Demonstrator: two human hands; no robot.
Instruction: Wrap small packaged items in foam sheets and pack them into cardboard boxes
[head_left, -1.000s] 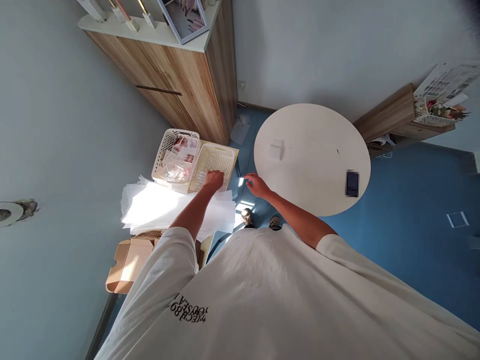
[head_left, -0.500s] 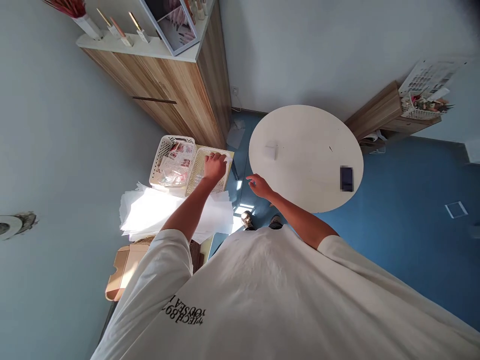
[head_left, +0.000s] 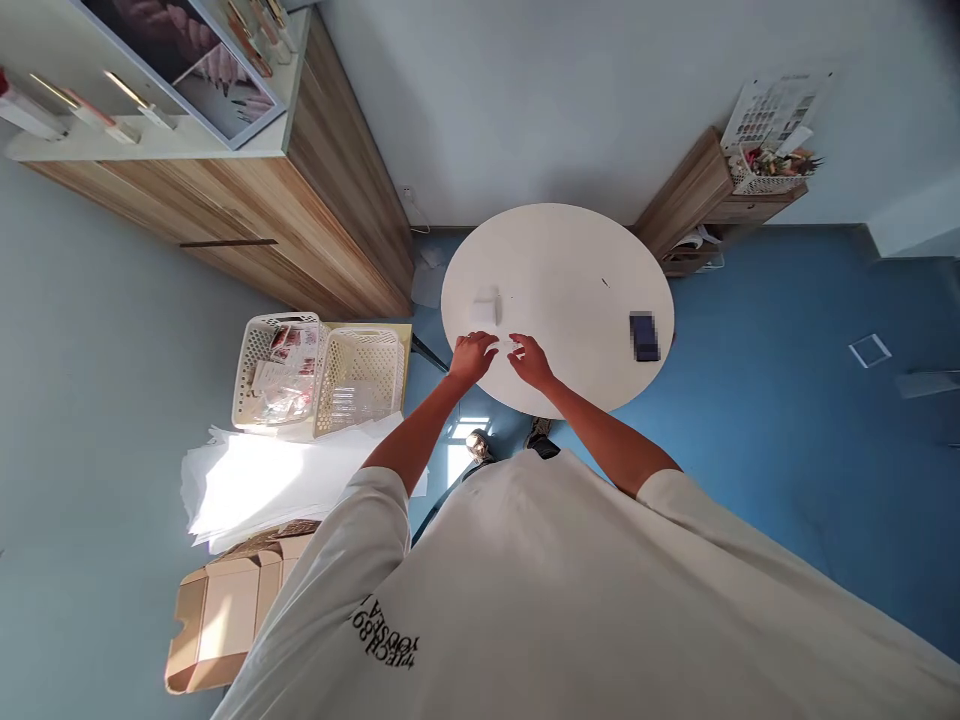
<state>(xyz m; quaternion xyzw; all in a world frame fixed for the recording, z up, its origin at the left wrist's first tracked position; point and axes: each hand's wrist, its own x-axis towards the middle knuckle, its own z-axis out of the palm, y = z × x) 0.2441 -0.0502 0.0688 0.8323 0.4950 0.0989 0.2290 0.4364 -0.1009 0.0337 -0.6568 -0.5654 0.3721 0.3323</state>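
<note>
My left hand (head_left: 471, 358) is over the near left part of the round white table (head_left: 570, 300), its fingers bent together around the end of a small pale, see-through item (head_left: 504, 346). Opposite it, my right hand (head_left: 531, 362) has curled fingers at the item's other end. The item's kind is too faint to make out against the tabletop. Just beyond my left hand, a small white block-like stack (head_left: 486, 308) sits on the table.
A dark phone-like object (head_left: 644, 336) lies at the table's right. To the left are a basket of packets (head_left: 247, 375), a basket with clear plastic pieces (head_left: 397, 365), white sheets (head_left: 300, 480) and an open cardboard box (head_left: 225, 610). A wooden cabinet (head_left: 352, 170) stands behind.
My left hand has moved right, from over the basket to the table, bringing a small pale item. My right hand has come over the table edge to meet it. The view has shifted right.
</note>
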